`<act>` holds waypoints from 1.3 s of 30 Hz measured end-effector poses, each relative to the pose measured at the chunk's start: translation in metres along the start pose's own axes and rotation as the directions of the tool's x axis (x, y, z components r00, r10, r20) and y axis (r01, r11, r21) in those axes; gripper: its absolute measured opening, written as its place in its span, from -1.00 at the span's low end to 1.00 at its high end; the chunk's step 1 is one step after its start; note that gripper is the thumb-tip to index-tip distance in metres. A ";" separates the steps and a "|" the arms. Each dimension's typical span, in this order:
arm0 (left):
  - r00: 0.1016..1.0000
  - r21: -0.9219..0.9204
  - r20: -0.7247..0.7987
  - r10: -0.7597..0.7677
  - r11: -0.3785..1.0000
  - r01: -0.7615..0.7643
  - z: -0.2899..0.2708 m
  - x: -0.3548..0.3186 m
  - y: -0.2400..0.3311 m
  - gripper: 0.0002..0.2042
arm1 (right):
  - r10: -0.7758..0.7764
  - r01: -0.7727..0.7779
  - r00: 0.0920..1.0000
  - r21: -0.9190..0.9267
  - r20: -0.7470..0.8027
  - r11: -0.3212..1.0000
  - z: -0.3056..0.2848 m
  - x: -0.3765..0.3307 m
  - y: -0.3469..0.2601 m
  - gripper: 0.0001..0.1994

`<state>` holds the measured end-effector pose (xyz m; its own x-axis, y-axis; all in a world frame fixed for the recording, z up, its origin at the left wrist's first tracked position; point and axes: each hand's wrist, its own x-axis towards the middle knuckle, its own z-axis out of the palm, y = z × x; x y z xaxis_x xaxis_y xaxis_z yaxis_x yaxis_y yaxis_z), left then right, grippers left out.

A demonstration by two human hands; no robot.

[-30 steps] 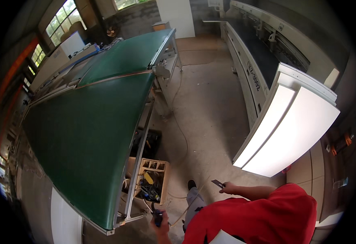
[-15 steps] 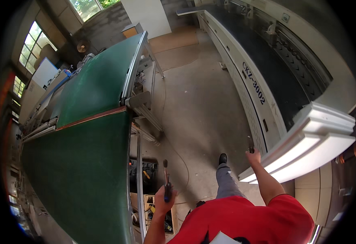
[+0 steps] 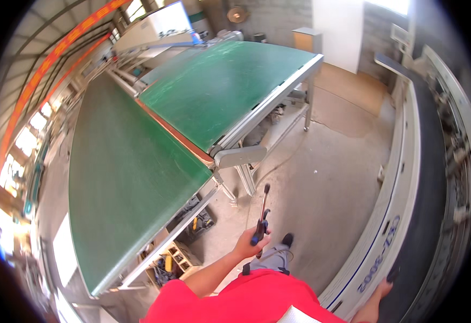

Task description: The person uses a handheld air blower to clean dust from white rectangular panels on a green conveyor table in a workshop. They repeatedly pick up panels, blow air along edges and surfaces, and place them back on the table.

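Note:
My left hand (image 3: 248, 245) is closed round the black-and-blue handle of a hand tool (image 3: 262, 219). A slim reddish shaft rises from that handle to a dark, rounded tip, and the tool points up and away over the floor. The exact kind of tool does not show. At the lower right, my right hand (image 3: 379, 295) is closed beside the machine's dark bed, with a small black object (image 3: 393, 274) at its fingers. Blur hides what that object is.
A green-topped conveyor table (image 3: 133, 188) fills the left, joined to another green belt table (image 3: 230, 91) beyond. A long white machine (image 3: 372, 253) with a black bed runs along the right. Under the near table sit a wooden crate (image 3: 184, 257) and a black toolbox (image 3: 199, 226).
My view has swung to the left, and the white mouldings at the right have left the picture. The tool stays in my left hand. My right hand now appears lower and farther right.

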<state>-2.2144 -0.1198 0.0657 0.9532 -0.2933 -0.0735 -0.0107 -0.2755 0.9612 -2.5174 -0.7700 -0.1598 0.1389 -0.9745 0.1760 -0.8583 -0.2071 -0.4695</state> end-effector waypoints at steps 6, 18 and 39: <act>0.969 -0.488 -0.044 -0.241 0.852 0.190 0.079 0.205 -0.022 -0.74 | 0.071 -0.078 0.978 0.028 0.197 0.997 0.061 0.043 -0.089 -0.41; 0.975 -0.466 0.222 0.009 0.879 0.098 0.251 0.636 0.141 -0.81 | -0.004 -0.132 0.865 0.235 0.501 0.963 0.241 0.156 -0.426 -0.41; 0.963 -0.378 -0.219 -0.160 0.923 0.068 0.334 1.171 0.173 -0.57 | -0.928 0.367 -0.328 0.929 0.179 0.049 0.480 0.403 -1.203 -0.11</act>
<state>-1.2014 -0.8165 0.0568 0.9853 -0.0381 -0.1665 0.1689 0.0720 0.9830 -1.1919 -0.9549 0.0608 0.8390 0.4962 0.2233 0.4675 -0.4474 -0.7624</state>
